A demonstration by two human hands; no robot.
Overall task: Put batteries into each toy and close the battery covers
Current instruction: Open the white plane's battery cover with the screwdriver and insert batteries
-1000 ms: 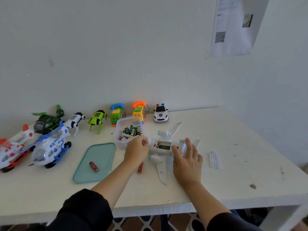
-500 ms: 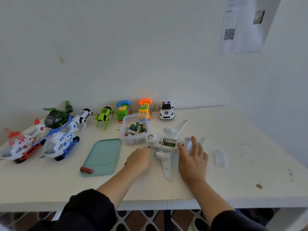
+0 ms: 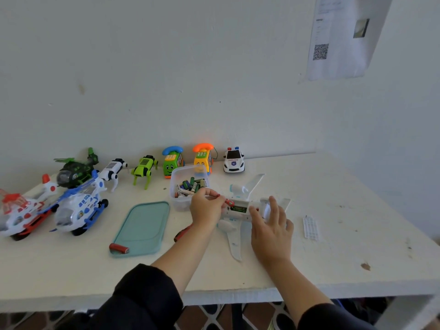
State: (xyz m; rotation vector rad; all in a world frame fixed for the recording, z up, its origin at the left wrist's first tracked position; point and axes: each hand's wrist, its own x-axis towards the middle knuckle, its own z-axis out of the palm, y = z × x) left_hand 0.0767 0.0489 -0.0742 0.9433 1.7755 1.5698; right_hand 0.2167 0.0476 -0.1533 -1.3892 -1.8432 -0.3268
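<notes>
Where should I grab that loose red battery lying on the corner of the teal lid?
Pinch the red battery across its middle, coming straight down from above. It lies flat on its side at the near left corner of the teal lid, with its round sides and top exposed and nothing crowding it.

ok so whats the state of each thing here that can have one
white toy airplane: belly up, battery bay open
red battery: pinched by left hand, at the bay
right hand: fingers straight, resting on airplane
clear plastic battery box: uncovered
teal lid: off, flat on table
</notes>
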